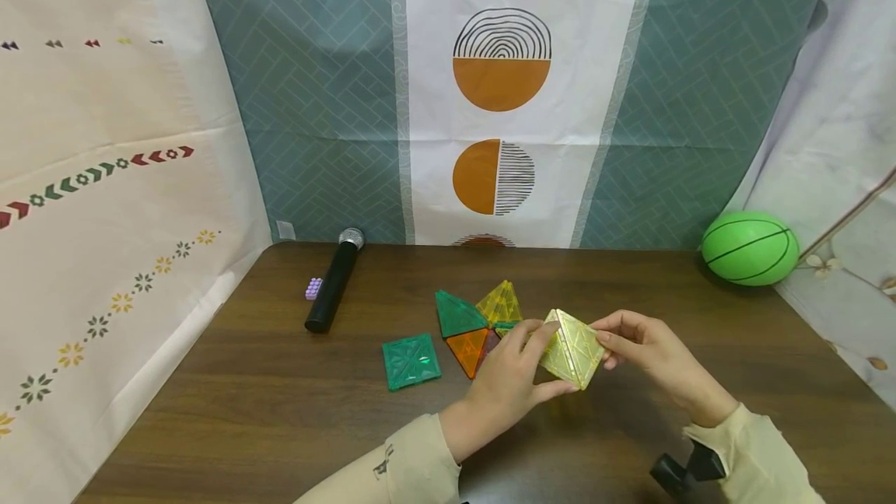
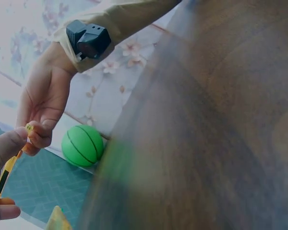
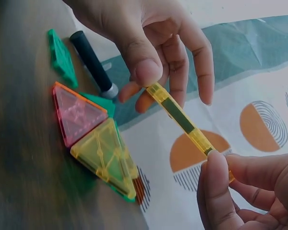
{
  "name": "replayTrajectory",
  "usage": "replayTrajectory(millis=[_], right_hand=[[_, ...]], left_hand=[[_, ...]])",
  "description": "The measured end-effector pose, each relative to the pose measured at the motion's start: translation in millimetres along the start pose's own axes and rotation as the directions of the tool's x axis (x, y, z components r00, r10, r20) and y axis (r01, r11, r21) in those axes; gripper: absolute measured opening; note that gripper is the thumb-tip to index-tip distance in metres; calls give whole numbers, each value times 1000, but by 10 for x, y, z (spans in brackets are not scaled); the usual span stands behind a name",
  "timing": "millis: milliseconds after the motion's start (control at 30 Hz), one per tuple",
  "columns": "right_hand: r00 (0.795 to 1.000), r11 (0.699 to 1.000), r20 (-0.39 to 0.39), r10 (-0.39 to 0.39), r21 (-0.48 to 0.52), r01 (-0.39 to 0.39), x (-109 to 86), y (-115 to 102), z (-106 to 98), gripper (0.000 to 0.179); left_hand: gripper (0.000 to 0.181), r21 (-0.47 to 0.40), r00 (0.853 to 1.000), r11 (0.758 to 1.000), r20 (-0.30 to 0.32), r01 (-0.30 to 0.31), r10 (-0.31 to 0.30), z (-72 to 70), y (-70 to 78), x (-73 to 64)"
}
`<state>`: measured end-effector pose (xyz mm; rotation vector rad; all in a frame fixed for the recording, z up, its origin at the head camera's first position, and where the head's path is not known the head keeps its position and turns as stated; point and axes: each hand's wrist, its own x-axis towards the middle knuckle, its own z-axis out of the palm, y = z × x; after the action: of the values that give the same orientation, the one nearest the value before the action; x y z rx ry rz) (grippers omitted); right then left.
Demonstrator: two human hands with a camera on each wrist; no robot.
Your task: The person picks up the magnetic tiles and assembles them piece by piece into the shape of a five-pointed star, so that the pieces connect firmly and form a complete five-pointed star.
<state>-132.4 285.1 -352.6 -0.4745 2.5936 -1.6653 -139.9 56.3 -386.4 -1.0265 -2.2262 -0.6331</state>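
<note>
Two yellow triangular magnetic tiles [image 1: 574,350] are held side by side above the table, making a diamond. My left hand [image 1: 507,372] pinches them at the left, thumb at the lower corner and fingers near the top. At the right corner, my right hand [image 1: 647,352] grips them between thumb and fingers. The right wrist view shows the yellow tile pair [image 3: 180,117] edge-on, a dark strip in its rim. Just behind my left hand lie joined triangular tiles: green [image 1: 460,314], orange [image 1: 467,350], yellow [image 1: 500,302] and a reddish tile [image 3: 79,112], partly hidden in the head view.
A green square tile [image 1: 411,362] lies left of the joined tiles. Farther left are a black microphone [image 1: 334,286] and a small purple studded block [image 1: 313,288]. A green ball [image 1: 750,249] sits at the back right corner of the brown table [image 1: 280,418]. Patterned cloths hang behind and beside it.
</note>
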Motion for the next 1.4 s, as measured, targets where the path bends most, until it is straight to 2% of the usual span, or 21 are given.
replayTrajectory(millis=[300,500,733,867,967,1133,1300,1400], right_hand=[[1000,997,0,21,80,-21,83,-10,139,30],[999,983,29,41,178,-45,114,12,302,32],[995,972,38,87,215,-93,146,86,512,36],[994,973,27,106,205,-110,168,125,607,36],[993,975,6,119,190,-118,187,150,674,34],[991,980,-24,129,153,-124,201,199,779,30],[991,987,-58,125,105,-118,219,251,863,27],[989,990,-78,125,78,-119,225,253,895,25]], left_hand=[[76,-31,999,1000,-34,-5,4,-92,-110,-75],[75,-80,998,997,-61,8,-13,-138,-210,-189],[75,-148,998,988,-34,50,-55,-129,-327,-362],[73,-193,992,974,16,123,-122,-122,-361,-424],[69,-245,975,944,88,221,-205,-124,-370,-455],[64,-312,923,873,203,376,-326,-122,-375,-481],[63,-329,881,823,267,464,-390,-114,-387,-497],[62,-321,870,814,280,484,-407,-113,-395,-499]])
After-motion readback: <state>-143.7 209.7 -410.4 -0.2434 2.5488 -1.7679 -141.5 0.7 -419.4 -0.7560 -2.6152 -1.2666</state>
